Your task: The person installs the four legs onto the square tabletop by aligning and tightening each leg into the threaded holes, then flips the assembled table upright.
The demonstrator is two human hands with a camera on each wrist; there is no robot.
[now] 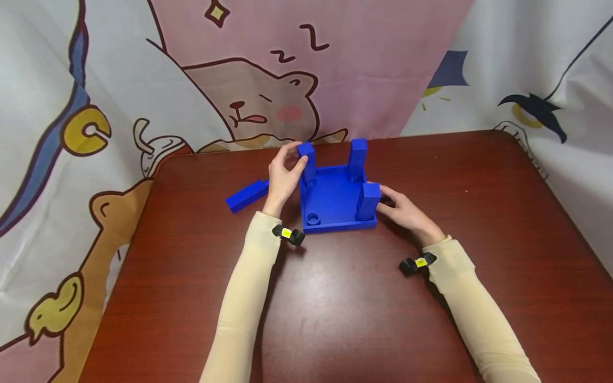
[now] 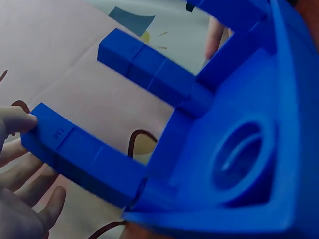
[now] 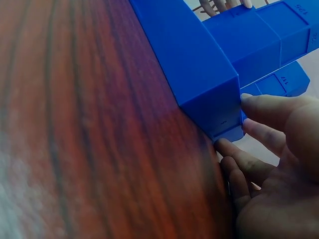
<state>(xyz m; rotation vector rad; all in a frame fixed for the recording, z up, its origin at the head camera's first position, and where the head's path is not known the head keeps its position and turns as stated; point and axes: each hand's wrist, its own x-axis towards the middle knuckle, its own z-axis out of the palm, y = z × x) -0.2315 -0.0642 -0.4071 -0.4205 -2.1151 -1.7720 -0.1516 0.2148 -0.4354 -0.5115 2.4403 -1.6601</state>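
Left hand (image 1: 283,180) is seen with thumb and finger pinched on the upper end of the far-left post (image 1: 311,168), which is held upright at its corner of the blue tray (image 1: 332,198). Right hand (image 1: 406,214) is placed outside the tray's right wall; fingers are loosely bent, tips rested against that wall. Near-right post (image 1: 367,205) and far-right post (image 1: 356,159) are stood upright in their corners. Near-left corner is occupied by a round socket (image 1: 313,218). Loose blue post (image 1: 246,196) is laid on its side left of the tray, near the left hand. Everything is supported by a brown table (image 1: 345,308), backed by a cartoon-printed curtain (image 1: 378,80).
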